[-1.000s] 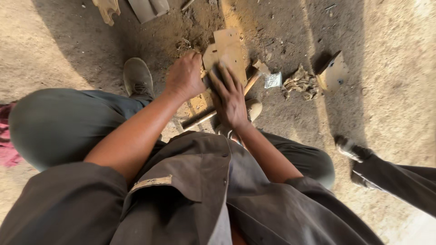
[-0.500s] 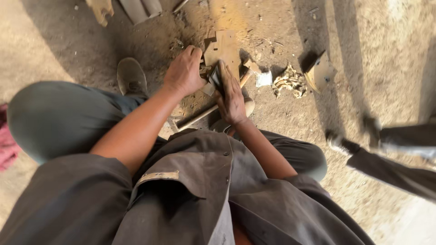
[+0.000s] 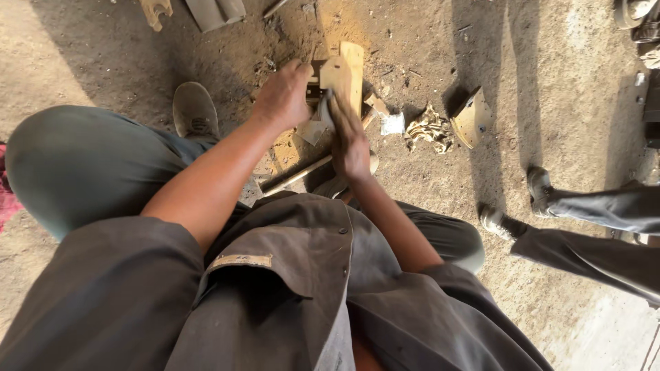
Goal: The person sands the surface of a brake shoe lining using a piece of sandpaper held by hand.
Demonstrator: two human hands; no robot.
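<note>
Head view: left hand [image 3: 283, 96] grips wooden piece [image 3: 344, 72]; right hand [image 3: 349, 141] clamps sandpaper [image 3: 323, 118].

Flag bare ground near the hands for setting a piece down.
Bare dirt left of the shoe, and between the curved metal piece and another person's feet. Crowded around the wooden block, under left hand and right hand.

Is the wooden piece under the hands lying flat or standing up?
Flat: the wooden piece lies broad face up on the dirt ground, left hand pressing it, right hand rubbing across.
</note>
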